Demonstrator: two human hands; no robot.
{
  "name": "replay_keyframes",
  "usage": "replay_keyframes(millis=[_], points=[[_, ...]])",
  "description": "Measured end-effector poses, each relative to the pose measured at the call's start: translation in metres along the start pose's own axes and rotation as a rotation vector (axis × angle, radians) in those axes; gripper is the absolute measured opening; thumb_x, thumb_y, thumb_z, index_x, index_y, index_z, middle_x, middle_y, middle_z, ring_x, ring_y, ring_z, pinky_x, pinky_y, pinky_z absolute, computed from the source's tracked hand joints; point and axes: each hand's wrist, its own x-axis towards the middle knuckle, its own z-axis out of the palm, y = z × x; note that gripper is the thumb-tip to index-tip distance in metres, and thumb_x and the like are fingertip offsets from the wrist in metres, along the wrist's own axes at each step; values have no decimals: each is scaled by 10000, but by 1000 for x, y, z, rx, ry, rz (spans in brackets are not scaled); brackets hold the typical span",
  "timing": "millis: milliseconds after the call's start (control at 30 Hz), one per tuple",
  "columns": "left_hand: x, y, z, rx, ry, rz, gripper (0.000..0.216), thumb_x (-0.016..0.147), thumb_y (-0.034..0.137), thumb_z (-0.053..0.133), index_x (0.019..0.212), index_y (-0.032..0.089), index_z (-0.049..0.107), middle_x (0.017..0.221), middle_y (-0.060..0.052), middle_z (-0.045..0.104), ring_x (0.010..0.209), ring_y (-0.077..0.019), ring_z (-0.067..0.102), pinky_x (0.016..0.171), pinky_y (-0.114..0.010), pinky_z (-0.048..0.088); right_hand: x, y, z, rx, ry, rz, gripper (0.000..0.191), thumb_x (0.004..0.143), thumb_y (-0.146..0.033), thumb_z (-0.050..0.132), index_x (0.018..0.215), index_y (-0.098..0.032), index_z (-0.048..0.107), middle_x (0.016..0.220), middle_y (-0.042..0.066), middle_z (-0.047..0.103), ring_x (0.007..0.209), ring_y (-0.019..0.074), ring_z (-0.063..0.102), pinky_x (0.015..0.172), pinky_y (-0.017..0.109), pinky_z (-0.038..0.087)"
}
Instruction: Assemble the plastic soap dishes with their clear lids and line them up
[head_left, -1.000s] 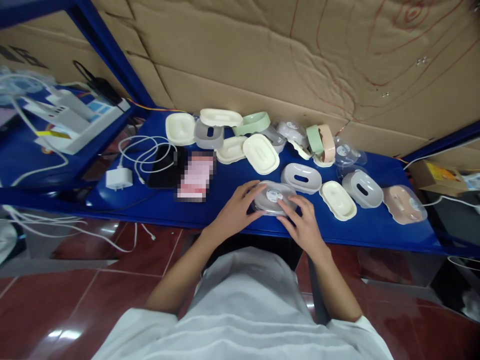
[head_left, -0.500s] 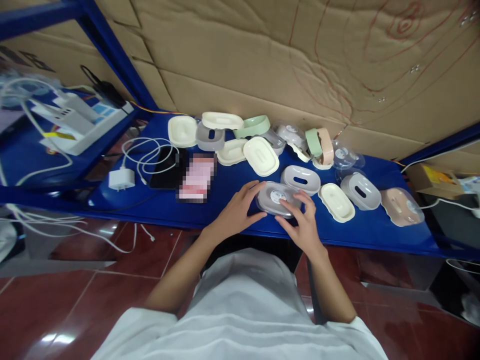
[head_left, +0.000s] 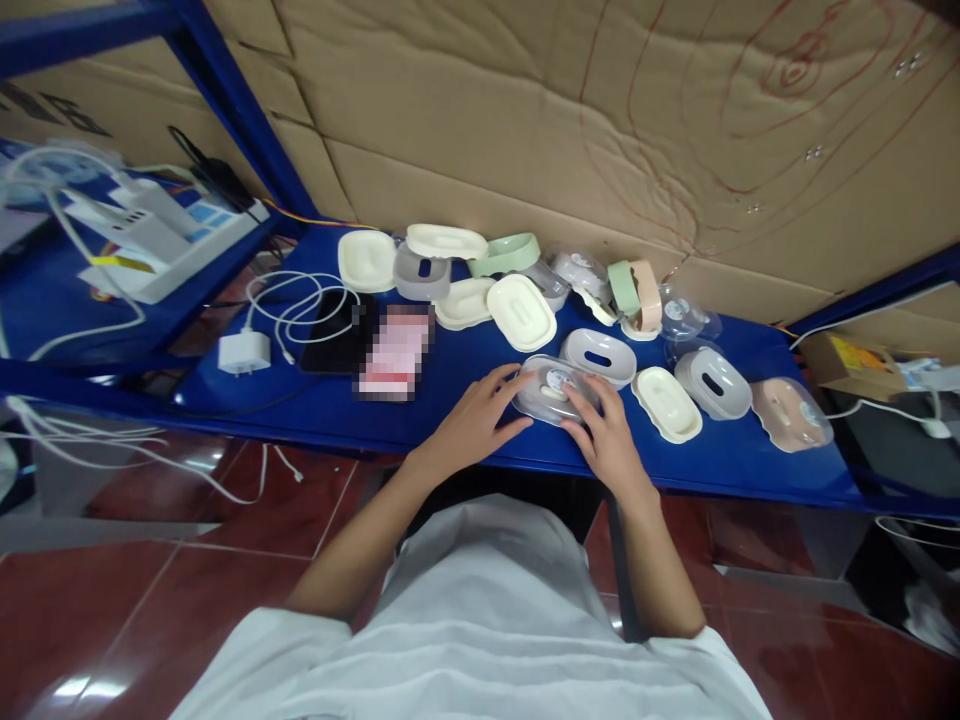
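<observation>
A grey soap box with a clear lid [head_left: 547, 390] rests near the front edge of the blue shelf [head_left: 450, 415]. My left hand [head_left: 472, 425] grips its left end with curled fingers. My right hand [head_left: 606, 440] presses on its right side, fingers over the lid. Just behind it lies a grey tray with a slot [head_left: 600, 357]. A cream tray [head_left: 666, 404] sits to the right.
Several more soap box parts in cream, grey, green and pink spread along the shelf back to the cardboard wall [head_left: 600, 130]. A black phone [head_left: 330, 335], a white charger with cable [head_left: 244, 352] and a pink card [head_left: 395, 352] lie left. A power strip [head_left: 142, 235] sits far left.
Both hands stayed on the grey lidded box. My right fingers slid further over the lid and the box shifted slightly back toward the slotted grey tray.
</observation>
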Motion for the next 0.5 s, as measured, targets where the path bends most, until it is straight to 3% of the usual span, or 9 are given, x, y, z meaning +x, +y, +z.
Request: replay_keyframes(millis=[167, 300, 400, 500], points=[[1, -2, 1, -55, 64, 10, 526, 1061, 368, 638, 1554, 269, 482, 1585, -147, 513, 1462, -327, 550, 1236, -547, 461, 0, -3, 5, 11, -14, -6, 681, 1045, -421, 668, 1674, -384, 412, 1676, 135, 414, 1574, 367, 431, 1259, 608, 466], [-1, 0, -1, -70, 62, 32, 636, 1062, 358, 641, 1630, 281, 367, 1586, -147, 521, 1463, -308, 549, 1207, -517, 486, -11, 4, -11, -22, 96, -76, 648, 1027, -380, 706, 1633, -387, 475, 1620, 119, 499, 1531, 350, 498, 1255, 580, 474], [-2, 2, -3, -25, 25, 16, 634, 1078, 358, 615, 1649, 283, 353, 1599, -139, 521, 1446, -299, 566, 1176, -502, 501, -17, 46, -53, -194, 276, 57, 615, 996, -447, 743, 1574, -340, 560, 1594, 133, 525, 1482, 361, 542, 1214, 567, 496], [-2, 1, -1, 65, -15, 35, 514, 1089, 362, 591, 1581, 261, 485, 1567, -131, 563, 1423, -315, 577, 1165, -521, 493, -11, 121, -108, -383, 422, 334, 680, 973, -538, 740, 1556, -223, 586, 1593, 207, 498, 1491, 377, 500, 1223, 560, 441]])
